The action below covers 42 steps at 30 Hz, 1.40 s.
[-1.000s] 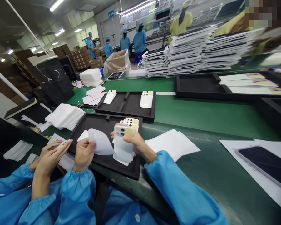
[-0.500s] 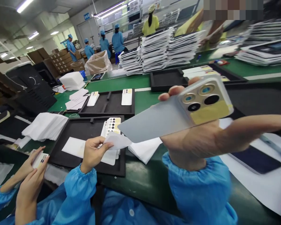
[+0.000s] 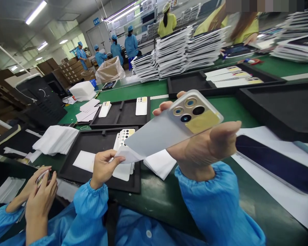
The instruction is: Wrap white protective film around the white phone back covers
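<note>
R hand (image 3: 200, 150): closed on back cover (image 3: 159, 131); thumb on near edge, fingers behind.
Cover pos: raised, up & right of near tray (image 3: 92, 143); lens side faces cam.
L hand (image 3: 104, 167): pinching white slip (image 3: 129, 155) over tray's right part, at cover's low corner; contact unclear.
Change: 1 s ago cover sat low over tray, at the stack (image 3: 124, 136); now lifted clear & tilted.
Means: prob. one cover singled out; rest of stack in tray.
Co-worker hands (image 3: 38, 191): left of tray, clasping sth small.
</note>
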### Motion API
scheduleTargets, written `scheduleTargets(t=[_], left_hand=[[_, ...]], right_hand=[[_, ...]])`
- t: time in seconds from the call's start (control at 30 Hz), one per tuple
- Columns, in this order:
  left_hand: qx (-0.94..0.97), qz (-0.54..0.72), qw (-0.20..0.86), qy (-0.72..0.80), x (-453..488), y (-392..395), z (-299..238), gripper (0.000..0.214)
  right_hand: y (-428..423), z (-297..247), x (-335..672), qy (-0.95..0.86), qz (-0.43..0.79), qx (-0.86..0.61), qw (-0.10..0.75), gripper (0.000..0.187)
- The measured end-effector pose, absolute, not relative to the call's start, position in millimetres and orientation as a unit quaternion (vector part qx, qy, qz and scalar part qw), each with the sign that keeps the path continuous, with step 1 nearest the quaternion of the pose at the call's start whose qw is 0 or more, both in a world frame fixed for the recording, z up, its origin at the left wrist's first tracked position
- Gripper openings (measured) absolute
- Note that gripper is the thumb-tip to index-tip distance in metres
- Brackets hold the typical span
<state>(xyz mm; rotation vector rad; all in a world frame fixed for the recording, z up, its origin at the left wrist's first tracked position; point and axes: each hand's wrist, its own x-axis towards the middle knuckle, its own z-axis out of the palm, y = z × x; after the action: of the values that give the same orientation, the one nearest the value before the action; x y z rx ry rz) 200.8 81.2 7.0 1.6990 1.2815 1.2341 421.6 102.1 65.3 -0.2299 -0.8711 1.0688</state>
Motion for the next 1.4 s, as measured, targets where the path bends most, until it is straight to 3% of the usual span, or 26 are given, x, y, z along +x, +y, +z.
scheduleTargets(t=[0.67, 1.0, 1.23, 1.4], left_hand=[[0.597, 0.485, 0.411, 0.490, 200.1, 76.9, 9.7, 0.032], [0.580, 0.494, 0.421, 0.493, 205.5, 78.7, 14.6, 0.034], [0.548, 0.509, 0.429, 0.507, 203.3, 80.2, 15.3, 0.035], [0.529, 0.516, 0.426, 0.522, 195.3, 80.2, 11.6, 0.038]], right_hand=[[106.1, 55.5, 414.0, -0.445, 0.532, -0.060, 0.718, 0.056], [106.5, 44.3, 389.6, -0.435, 0.627, -0.044, 0.644, 0.049], [113.5, 39.1, 381.0, -0.417, 0.669, -0.125, 0.602, 0.057], [119.4, 36.3, 380.3, -0.404, 0.636, -0.166, 0.636, 0.052]])
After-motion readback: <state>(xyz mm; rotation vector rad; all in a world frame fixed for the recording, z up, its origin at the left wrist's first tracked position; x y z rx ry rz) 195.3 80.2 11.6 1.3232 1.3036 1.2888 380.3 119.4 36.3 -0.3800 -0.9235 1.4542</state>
